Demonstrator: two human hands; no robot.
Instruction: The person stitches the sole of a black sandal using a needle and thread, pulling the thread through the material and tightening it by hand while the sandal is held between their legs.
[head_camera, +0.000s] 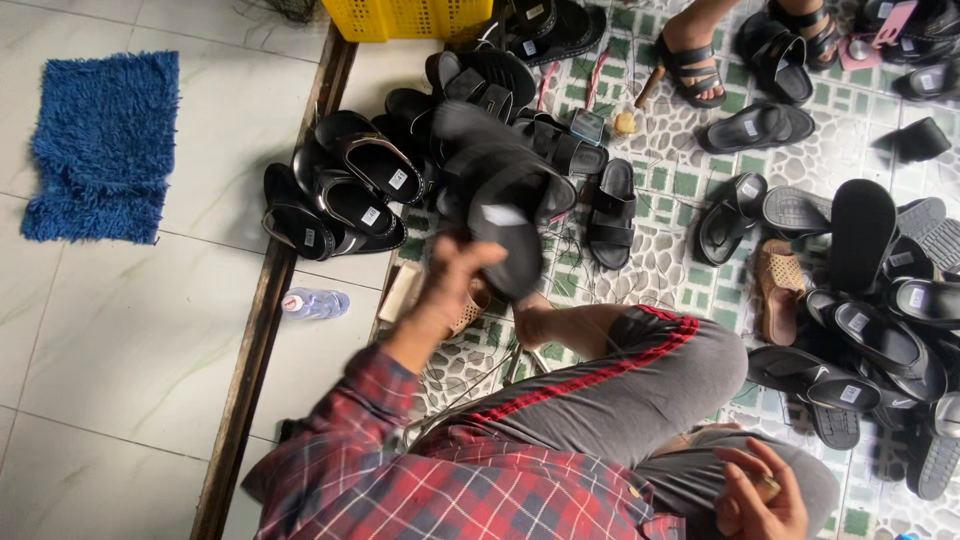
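Holding a black sandal (510, 235) up in mid-frame, the left hand (455, 285) is clamped around its sole, the shoe blurred. The right hand (757, 492), at the lower right by the knee, is curled on something small that I cannot make out. Black sandals with white tags lie heaped at upper centre (360, 190) and down the right edge (880, 340), so much seems handled already, though how many remain cannot be told. A water bottle (313, 303) lies on the floor near the blue mat (100, 145).

Black sandal (505, 225) matt rubber; blue mat (100, 140) shaggy cloth; floor tiles (130, 330) glossy.
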